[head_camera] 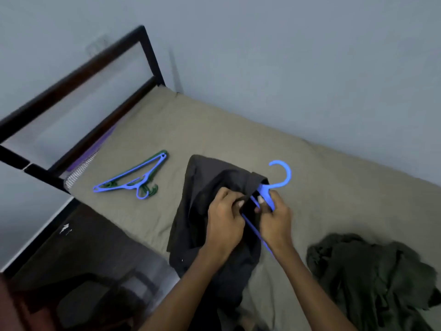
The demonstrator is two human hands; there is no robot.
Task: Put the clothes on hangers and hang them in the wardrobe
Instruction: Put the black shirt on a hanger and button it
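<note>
dark garment (210,211) at frame centre on the bed (214,130) is pinched at its opening by the left hand (225,218). blue hanger (274,187) is gripped at the neck by the right hand (274,218), likely for threading inside. spare hangers (133,180) lie left; green clothes (372,271) lower right, unhung.

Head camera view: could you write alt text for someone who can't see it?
Two hands, left and right, work a blue hanger into a dark garment on a bed. Spare hangers lie left, crumpled clothes right.
</note>
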